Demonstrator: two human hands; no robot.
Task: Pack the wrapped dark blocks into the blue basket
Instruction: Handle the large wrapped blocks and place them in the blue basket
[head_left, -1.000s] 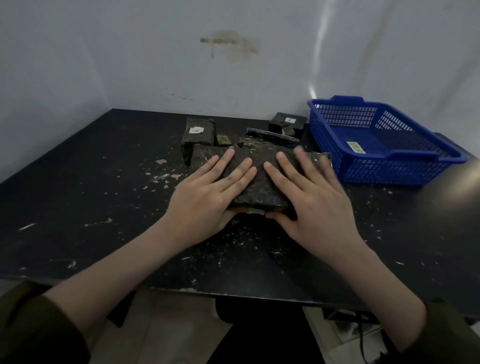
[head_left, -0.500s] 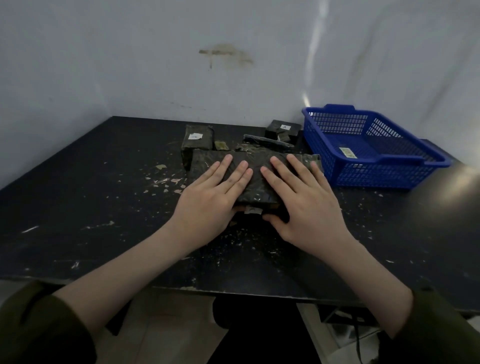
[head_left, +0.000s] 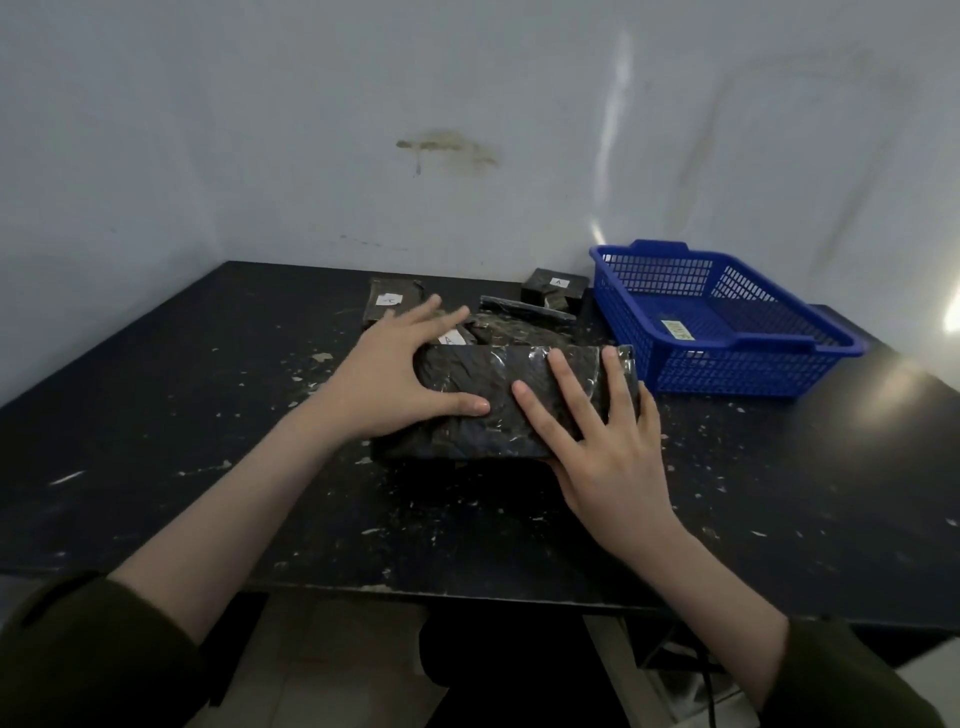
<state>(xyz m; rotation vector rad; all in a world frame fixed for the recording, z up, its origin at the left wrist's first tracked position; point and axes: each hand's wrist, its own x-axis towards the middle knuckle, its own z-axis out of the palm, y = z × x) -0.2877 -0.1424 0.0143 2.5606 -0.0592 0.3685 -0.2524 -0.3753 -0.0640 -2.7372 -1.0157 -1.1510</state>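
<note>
I have the large wrapped block (head_left: 511, 402) tipped up off the table (head_left: 208, 415) just left of the empty blue basket (head_left: 727, 332) — left hand (head_left: 387, 384) and right hand (head_left: 608, 441) both gripping it — slick wrap may slip, or catch the near rim.

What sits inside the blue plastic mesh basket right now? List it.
Inside the blue plastic mesh basket, only a small yellowish label shows on its floor; no wrapped blocks. The near wall hides the front strip of the floor.

Glossy, crinkled plastic film wraps the dark block (head_left: 511, 400); the blue basket (head_left: 727, 338) is perforated plastic, the table (head_left: 208, 415) matt and scuffed.
</note>
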